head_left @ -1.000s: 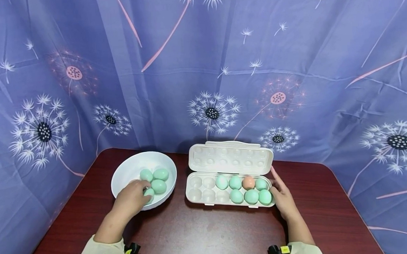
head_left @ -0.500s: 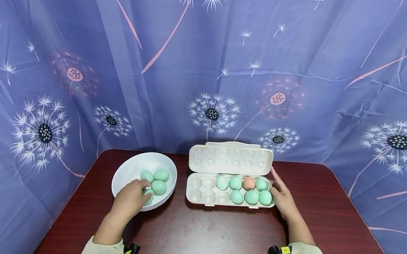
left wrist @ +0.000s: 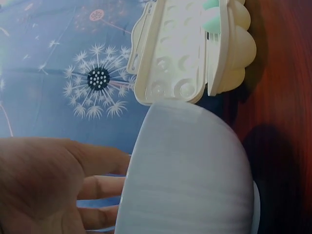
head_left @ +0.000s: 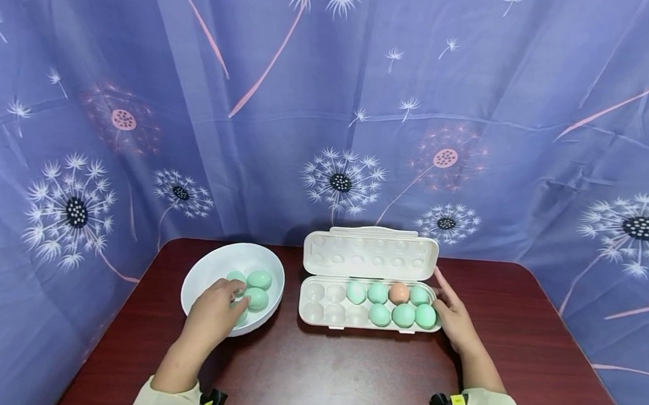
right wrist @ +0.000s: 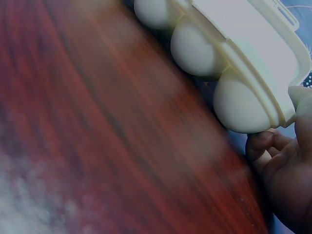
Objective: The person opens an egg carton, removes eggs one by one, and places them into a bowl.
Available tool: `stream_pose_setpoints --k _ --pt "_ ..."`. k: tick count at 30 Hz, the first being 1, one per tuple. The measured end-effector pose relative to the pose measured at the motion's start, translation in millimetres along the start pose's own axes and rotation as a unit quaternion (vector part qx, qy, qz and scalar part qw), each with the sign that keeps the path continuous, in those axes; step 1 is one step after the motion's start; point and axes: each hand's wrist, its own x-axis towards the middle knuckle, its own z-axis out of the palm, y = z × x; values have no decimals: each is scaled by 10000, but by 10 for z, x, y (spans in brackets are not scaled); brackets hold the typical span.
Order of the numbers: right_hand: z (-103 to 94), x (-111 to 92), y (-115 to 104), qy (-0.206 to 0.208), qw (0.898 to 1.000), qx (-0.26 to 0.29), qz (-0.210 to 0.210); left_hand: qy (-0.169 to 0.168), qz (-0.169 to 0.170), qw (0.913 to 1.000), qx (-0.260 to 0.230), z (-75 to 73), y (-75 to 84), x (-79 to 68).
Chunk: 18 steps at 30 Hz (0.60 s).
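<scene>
My left hand (head_left: 214, 310) reaches over the near rim of a white bowl (head_left: 202, 277), thumb and fingertips right at the left side of a pale green egg (head_left: 257, 299). Another green egg (head_left: 259, 279) lies behind it; two more are partly hidden by the hand. In the left wrist view the bowl's wall (left wrist: 190, 170) hides my fingertips. My right hand (head_left: 456, 320) holds the right end of an open cream egg carton (head_left: 335, 315). In the right wrist view its thumb lies at the carton's rim, with fingers curled below by the end cup (right wrist: 241, 102).
Green eggs (head_left: 404, 315) and one orange-brown egg (head_left: 399, 293) fill the carton's right cups; several left cups are empty. Its lid (head_left: 370, 253) stands raised at the back. Behind the dark red table (head_left: 332, 371) hangs a blue dandelion-print curtain (head_left: 279, 168).
My left hand has shifted slightly right and away from me, from the nearest egg toward the middle one in the bowl. My right hand keeps its place on the carton. The head view has shifted slightly.
</scene>
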Motion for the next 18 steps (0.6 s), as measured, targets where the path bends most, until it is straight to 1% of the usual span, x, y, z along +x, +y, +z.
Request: stream_pose_setpoints --k 6,8,14,18 --pt "3 6 -2 -23 10000 -13 -8 421 155 9987 -252 36 107 27" --pt "4 5 -2 -30 10000 -8 -3 501 207 9980 -332 55 145 35" --pt "0 -5 -2 8 10000 -50 15 545 437 9967 -423 134 259 60" --pt "-3 -4 -2 -2 10000 -67 27 429 622 9954 -598 184 349 96"
